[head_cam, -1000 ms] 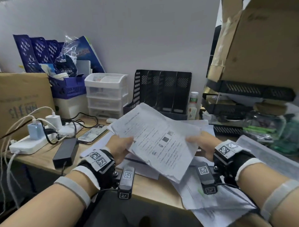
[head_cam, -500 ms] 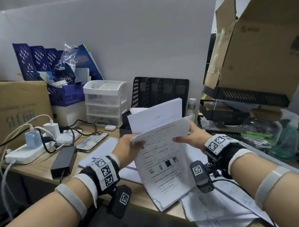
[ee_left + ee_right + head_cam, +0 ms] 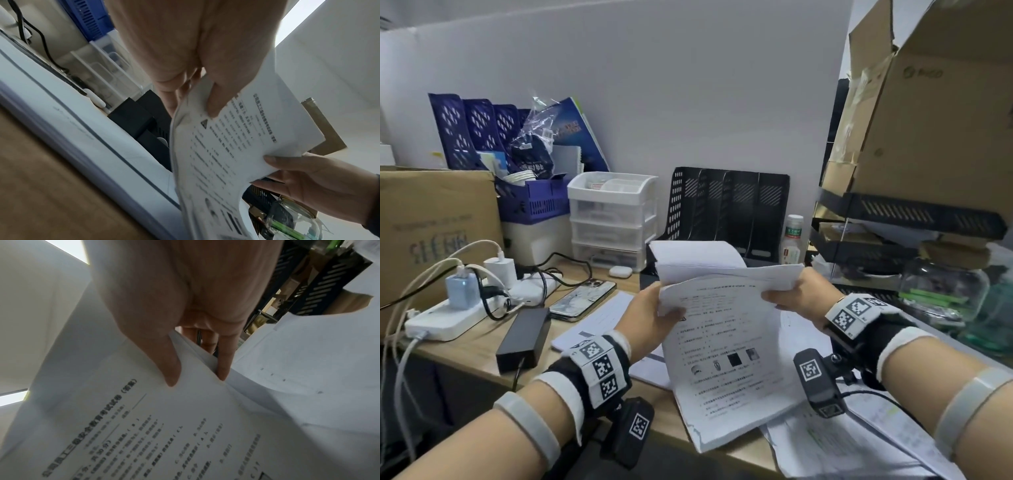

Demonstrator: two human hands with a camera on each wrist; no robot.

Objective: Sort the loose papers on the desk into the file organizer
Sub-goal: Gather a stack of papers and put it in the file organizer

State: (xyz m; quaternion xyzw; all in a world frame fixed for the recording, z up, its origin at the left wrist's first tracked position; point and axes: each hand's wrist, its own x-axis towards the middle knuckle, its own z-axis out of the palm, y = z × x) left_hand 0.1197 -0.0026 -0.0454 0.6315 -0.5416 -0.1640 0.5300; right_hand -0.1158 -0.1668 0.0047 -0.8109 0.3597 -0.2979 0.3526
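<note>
In front of the black file organizer (image 3: 729,205), the left hand (image 3: 650,318) and right hand (image 3: 796,291) each pinch a top corner of the paper stack (image 3: 726,349); its slots look empty, and more loose papers (image 3: 859,442) lie on the worktop (image 3: 476,349), so sorting seems barely begun

We see a plain pale wall (image 3: 688,102) behind a wooden desk (image 3: 476,346). On our right stands a black tiered rack (image 3: 907,212) bearing a large cardboard box (image 3: 941,113). The light is soft and even throughout.
</note>
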